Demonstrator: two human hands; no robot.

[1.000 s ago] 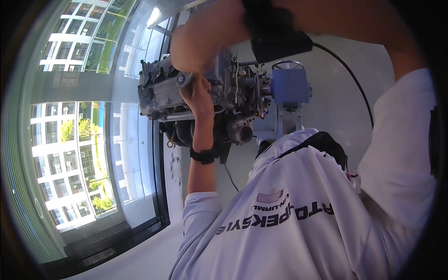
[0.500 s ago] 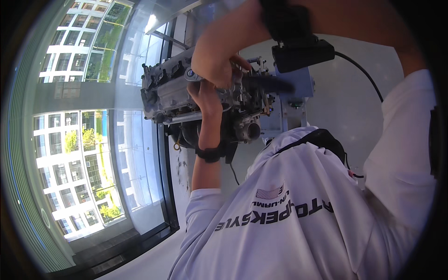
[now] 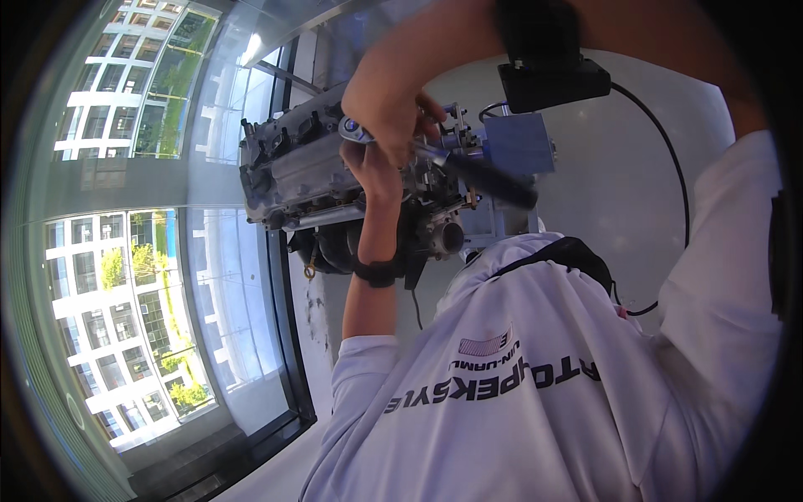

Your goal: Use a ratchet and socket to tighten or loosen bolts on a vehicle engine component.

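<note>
A grey engine (image 3: 288, 171) is mounted at the upper middle. A ratchet wrench (image 3: 493, 181) with a long dark handle lies across it, its round metal head over the valve cover. My left hand (image 3: 374, 174) is closed at the wrench head from below, fingertips partly hidden. My right hand (image 3: 385, 105) arches over the wrench from above, fingers curled at it near the head, partly hiding the shaft. The handle sticks out toward the lower right, beyond my hands.
A blue mounting block (image 3: 523, 138) on a stand adjoins the engine's right end. A large window (image 3: 125, 301) fills the left side. A black cable (image 3: 677, 167) hangs from the device on my right wrist. A round metal outlet (image 3: 447, 238) projects from the engine's lower right.
My right hand has moved right over the last second. The wrench's dark handle, earlier hidden, then blurred, now shows below it, angled more downward than half a second ago.
</note>
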